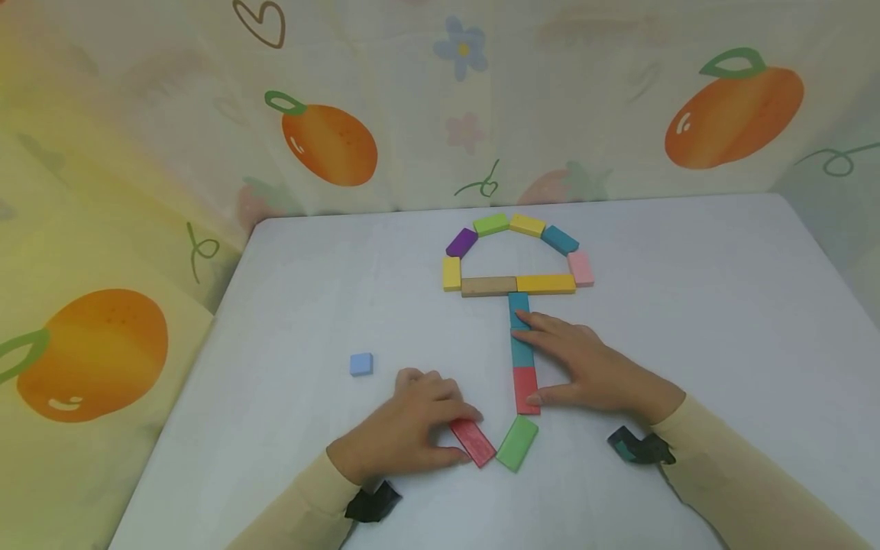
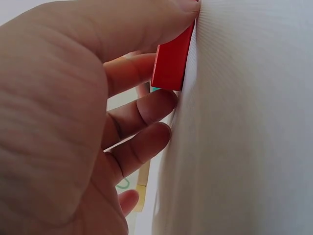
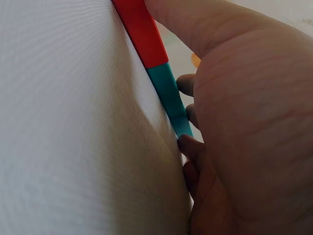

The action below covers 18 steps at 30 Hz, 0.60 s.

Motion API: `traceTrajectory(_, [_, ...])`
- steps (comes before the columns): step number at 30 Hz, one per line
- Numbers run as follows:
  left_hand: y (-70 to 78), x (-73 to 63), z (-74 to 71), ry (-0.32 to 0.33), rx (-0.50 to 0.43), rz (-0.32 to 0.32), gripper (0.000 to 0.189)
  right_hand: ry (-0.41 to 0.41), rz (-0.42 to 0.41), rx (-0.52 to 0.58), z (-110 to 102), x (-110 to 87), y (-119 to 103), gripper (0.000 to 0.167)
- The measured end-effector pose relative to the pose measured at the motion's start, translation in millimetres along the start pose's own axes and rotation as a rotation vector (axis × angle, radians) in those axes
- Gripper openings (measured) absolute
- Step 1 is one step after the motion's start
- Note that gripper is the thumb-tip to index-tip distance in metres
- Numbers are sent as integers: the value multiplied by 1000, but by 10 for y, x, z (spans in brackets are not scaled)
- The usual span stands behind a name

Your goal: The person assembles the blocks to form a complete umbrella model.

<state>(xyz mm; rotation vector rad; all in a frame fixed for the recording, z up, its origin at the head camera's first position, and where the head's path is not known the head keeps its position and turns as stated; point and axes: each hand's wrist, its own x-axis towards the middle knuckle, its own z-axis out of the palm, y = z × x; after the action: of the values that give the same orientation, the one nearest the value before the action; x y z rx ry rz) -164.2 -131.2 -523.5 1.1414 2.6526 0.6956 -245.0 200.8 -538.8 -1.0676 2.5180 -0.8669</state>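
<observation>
My left hand [image 1: 419,420] pinches a red block [image 1: 473,443] between thumb and fingers, low on the white table. In the left wrist view the same red block [image 2: 172,66] sits against the tablecloth under the thumb. A green block [image 1: 517,443] lies slanted, its lower end close to the red one. With fairly straight fingers, my right hand [image 1: 584,363] touches a column of blocks: teal block [image 1: 519,305], second teal block [image 1: 522,351] and another red block [image 1: 526,391] at the thumb. The right wrist view shows that red block [image 3: 142,34] end to end with teal.
Above the column lie a tan block [image 1: 488,287] and a long yellow block [image 1: 546,284] in a row. An arch of several coloured blocks, including a purple block [image 1: 461,242] and a pink block [image 1: 580,269], curves over them. A light blue block [image 1: 361,364] lies left.
</observation>
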Motion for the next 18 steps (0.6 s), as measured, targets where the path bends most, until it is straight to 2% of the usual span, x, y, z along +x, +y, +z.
traceTrajectory(11, [0,0,-20,-3,8,-6,50,0,6,-4,5,6,-1,96])
traceTrajectory(18, [-29,-8,-25,-6,-61,-25,51,6,-8,0,10,2,10,95])
